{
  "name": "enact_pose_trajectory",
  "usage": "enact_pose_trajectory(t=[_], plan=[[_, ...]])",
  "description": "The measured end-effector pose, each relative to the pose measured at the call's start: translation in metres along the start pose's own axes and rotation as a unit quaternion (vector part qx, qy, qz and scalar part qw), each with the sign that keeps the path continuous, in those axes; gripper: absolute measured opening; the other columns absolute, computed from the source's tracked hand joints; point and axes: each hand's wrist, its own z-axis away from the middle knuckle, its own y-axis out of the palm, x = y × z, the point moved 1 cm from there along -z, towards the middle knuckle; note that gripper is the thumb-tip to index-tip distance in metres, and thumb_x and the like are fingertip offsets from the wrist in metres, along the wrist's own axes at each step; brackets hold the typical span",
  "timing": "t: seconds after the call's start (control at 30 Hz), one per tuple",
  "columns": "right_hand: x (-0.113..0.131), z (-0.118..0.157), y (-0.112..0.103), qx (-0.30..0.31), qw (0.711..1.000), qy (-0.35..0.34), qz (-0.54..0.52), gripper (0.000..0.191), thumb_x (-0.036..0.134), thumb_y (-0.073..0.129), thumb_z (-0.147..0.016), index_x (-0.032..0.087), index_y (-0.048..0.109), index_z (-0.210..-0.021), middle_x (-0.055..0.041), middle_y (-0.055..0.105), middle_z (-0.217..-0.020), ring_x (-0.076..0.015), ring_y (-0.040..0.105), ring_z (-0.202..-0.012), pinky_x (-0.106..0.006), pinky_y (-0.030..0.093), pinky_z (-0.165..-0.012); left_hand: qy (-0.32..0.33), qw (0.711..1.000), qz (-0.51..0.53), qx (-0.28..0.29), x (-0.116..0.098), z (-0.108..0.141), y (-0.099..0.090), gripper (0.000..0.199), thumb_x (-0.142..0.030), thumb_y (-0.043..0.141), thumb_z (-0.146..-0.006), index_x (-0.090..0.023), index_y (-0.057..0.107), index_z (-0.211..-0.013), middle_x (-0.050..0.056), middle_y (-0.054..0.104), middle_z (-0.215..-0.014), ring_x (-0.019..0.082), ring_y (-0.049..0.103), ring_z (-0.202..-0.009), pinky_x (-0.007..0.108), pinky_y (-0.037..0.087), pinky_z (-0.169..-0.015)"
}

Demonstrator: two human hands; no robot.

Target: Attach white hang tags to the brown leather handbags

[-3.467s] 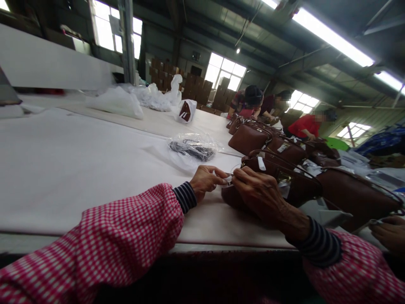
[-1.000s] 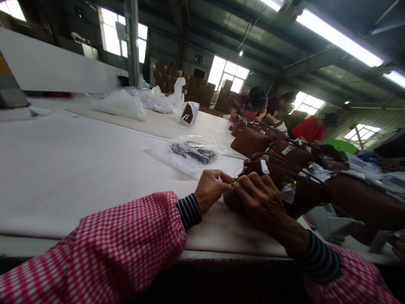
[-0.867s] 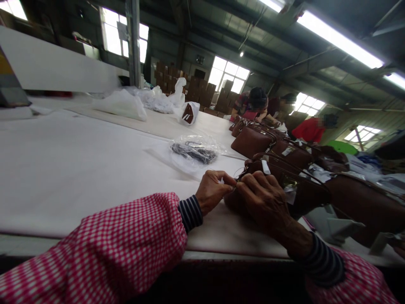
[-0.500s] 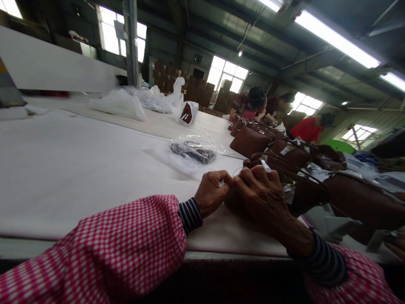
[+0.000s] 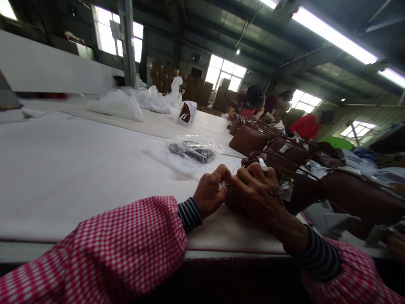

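My left hand (image 5: pixel 210 190) is closed in a pinch, with a small white piece (image 5: pixel 222 185) showing at its fingertips. Touching it from the right is my right hand (image 5: pixel 261 196), its fingers bent and pressed together; what they grip is hidden. A thin pale loop (image 5: pixel 235 169), like a thread or cord, arches just above where the fingertips meet. Above the right knuckles a white tab (image 5: pixel 263 164) sticks up. Under and behind that hand, a brown handbag (image 5: pixel 303 190) with long handles stands on the white tabletop (image 5: pixel 95 169), partly covered.
Black cord-like straps in a clear plastic bag (image 5: pixel 193 151) lie beyond my hands. Several brown handbags (image 5: pixel 249 139) line the right side. Farther back are a wrapped brown item (image 5: pixel 187 113) and crumpled white wrapping (image 5: pixel 117 105). Co-workers (image 5: pixel 249 101) bend over the far end; another person's hand (image 5: pixel 395 242) shows at right.
Both hands stay together in nearly the same place, with only slight finger movement. The whole view has shifted a little. The other person's hand at the right edge shows more.
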Motion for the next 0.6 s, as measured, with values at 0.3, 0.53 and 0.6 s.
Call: enact_pose_trajectory(t=[0.3,0.53,0.6], plan=[[-0.0043,0.0027,0.0032,-0.028,0.999,-0.014,-0.017,0.010,0.021,0.063,-0.094,0.019,0.068,-0.085,-0.0049,0.064,-0.087,-0.0251,0.043,-0.091,-0.041,0.023,-0.077,-0.001,0.999,0.004,0.035,0.0016,-0.0009,-0.0065,0.025,-0.009,0.064,-0.078,-0.020,0.068,-0.100,0.003,0.077,-0.095,0.018,0.072,-0.091,0.029,0.053,-0.083],[-0.0049,0.0000,-0.0008,-0.029,0.999,-0.022,-0.014,0.013,0.018,0.059,-0.095,0.018,0.068,-0.087,-0.0069,0.065,-0.088,-0.0255,0.043,-0.091,-0.040,0.023,-0.077,-0.001,0.997,-0.068,0.024,0.0077,-0.0021,-0.0043,0.015,-0.015,0.067,-0.080,-0.020,0.073,-0.093,0.002,0.078,-0.084,0.017,0.069,-0.075,0.027,0.052,-0.075],[-0.0058,0.0003,-0.0015,-0.029,0.999,-0.024,-0.012,0.014,0.018,0.059,-0.095,0.018,0.068,-0.085,-0.0073,0.065,-0.089,-0.0257,0.043,-0.091,-0.040,0.024,-0.077,0.002,0.998,-0.069,0.014,0.0086,-0.0035,-0.0022,0.009,-0.018,0.066,-0.083,-0.019,0.074,-0.088,0.002,0.077,-0.080,0.016,0.068,-0.072,0.026,0.051,-0.072]])
